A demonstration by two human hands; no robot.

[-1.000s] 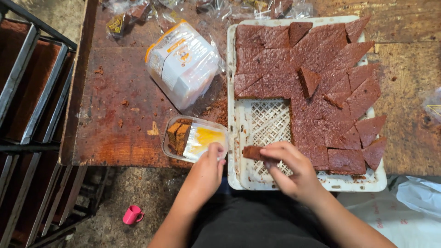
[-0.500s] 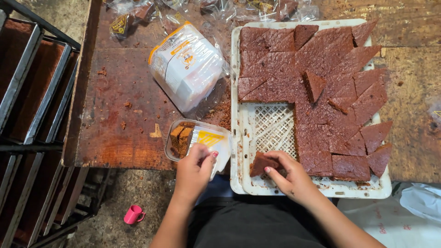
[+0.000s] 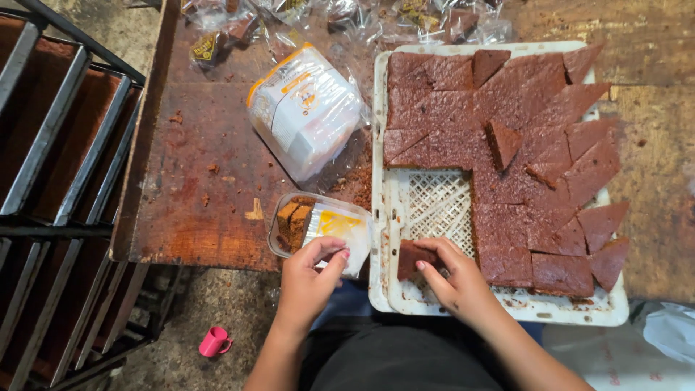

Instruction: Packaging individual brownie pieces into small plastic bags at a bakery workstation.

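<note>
A white perforated tray (image 3: 434, 203) on a worn wooden table (image 3: 210, 181) holds several brown cake slabs (image 3: 507, 145) cut into diamond shapes. My right hand (image 3: 456, 279) pinches one brown piece (image 3: 413, 258) at the tray's near left corner. My left hand (image 3: 308, 279) grips the near edge of a small clear plastic box (image 3: 318, 232) at the table's front edge; the box holds stacked brown pieces and a yellow and white paper slip.
A bag of stacked clear boxes (image 3: 304, 108) lies left of the tray. Crumpled clear wrappers (image 3: 340, 18) lie along the far edge. A metal rack (image 3: 51, 181) with brown trays stands at the left. A small pink cup (image 3: 215, 340) lies on the floor.
My right hand has lifted a brown piece at the tray's near left corner and holds it more upright. My left hand has kept its hold on the plastic box.
</note>
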